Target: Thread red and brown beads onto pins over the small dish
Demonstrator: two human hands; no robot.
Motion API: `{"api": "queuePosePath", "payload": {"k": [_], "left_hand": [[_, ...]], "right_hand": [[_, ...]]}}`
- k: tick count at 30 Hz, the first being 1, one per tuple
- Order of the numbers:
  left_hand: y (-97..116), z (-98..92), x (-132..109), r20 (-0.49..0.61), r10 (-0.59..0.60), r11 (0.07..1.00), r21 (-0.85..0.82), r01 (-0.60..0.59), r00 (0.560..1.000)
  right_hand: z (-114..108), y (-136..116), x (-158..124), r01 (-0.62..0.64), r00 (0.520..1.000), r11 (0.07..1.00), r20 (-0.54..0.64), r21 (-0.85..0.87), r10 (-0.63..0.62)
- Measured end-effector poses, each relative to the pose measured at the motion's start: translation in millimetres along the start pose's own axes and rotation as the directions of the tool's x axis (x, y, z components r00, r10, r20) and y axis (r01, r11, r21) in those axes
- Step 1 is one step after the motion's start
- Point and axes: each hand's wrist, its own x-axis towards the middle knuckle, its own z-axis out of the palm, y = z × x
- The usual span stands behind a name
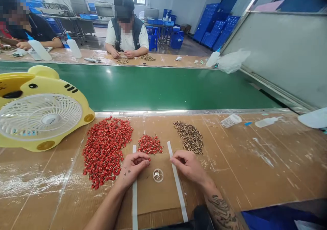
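My left hand (135,166) is closed in a pinch, with a small red piece (149,160) at its fingertips. Just beyond it lies a small heap of red pieces (150,144), and a much larger red heap (107,151) spreads to its left. My right hand (187,165) is also pinched closed, over the right strip of white tape (178,185); whatever its fingertips hold is too small to make out. Between both hands, a small round transparent dish (158,175) with something shiny inside rests on a cardboard sheet (158,199). Gold-and-dark small parts (189,136) are piled beyond my right hand.
A yellow animal-shaped fan (46,111) stands at the left. Behind the table runs a green conveyor belt (166,87). A white tub (231,120) and a squeeze bottle (267,121) lie to the right. Across the belt, a person (127,29) handles small parts; another sits far left.
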Motion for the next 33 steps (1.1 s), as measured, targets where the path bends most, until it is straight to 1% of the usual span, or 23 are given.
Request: {"api": "queuePosePath", "payload": {"k": [2, 4, 6, 10, 14, 17, 20, 22, 26, 29, 33], "left_hand": [[-0.6, -0.4, 0.7, 0.010, 0.001, 1.000, 0.005, -0.001, 1.000], [-1.5, -0.7, 1.6, 0.023, 0.006, 1.000, 0.008, -0.006, 1.000], [-2.8, -1.0, 2.5, 0.028, 0.015, 1.000, 0.005, -0.015, 0.999], [-4.4, -1.1, 2.4, 0.026, 0.029, 1.000, -0.002, -0.029, 0.999], [-2.3, -0.4, -0.5, 0.015, 0.048, 0.999, -0.001, -0.048, 0.999], [-1.2, 0.5, -1.8, 0.007, 0.057, 0.998, -0.008, -0.057, 0.998], [-0.7, 1.8, -1.7, 0.010, 0.054, 0.998, -0.031, -0.054, 0.998], [0.4, 2.9, -1.5, 0.004, 0.052, 0.997, -0.049, -0.052, 0.999], [4.0, 4.1, -2.4, -0.015, 0.073, 0.995, -0.061, -0.073, 0.997], [3.8, 3.4, -2.8, -0.012, 0.107, 0.993, -0.046, -0.108, 0.994], [-1.1, 1.3, -1.0, 0.003, 0.146, 0.989, -0.023, -0.146, 0.989]], "right_hand": [[-13.0, 16.6, -3.3, -0.066, 0.991, 0.993, -0.122, -0.094, 0.054], [-23.1, 32.3, -4.6, -0.062, 0.990, 0.976, -0.135, -0.208, 0.034], [-27.4, 43.1, -4.0, -0.056, 0.993, 0.961, -0.113, -0.271, 0.026], [-20.8, 49.6, -0.2, -0.063, 0.995, 0.942, -0.094, -0.331, 0.033], [-13.9, 48.1, 2.4, -0.035, 0.994, 0.930, -0.107, -0.365, -0.004], [-12.5, 39.3, 2.0, -0.012, 0.991, 0.956, -0.129, -0.295, -0.028], [-5.7, 20.4, 2.5, -0.018, 0.991, 0.993, -0.133, -0.116, 0.003], [4.3, 4.3, 5.2, 0.014, 0.993, 1.000, -0.120, 0.004, -0.013], [29.3, -26.6, 15.3, 0.135, 0.986, 0.976, -0.117, 0.169, -0.117], [41.9, -42.1, 21.1, 0.170, 0.982, 0.965, -0.113, 0.199, -0.150], [48.0, -48.7, 22.3, 0.183, 0.979, 0.973, -0.114, 0.142, -0.168]]}}
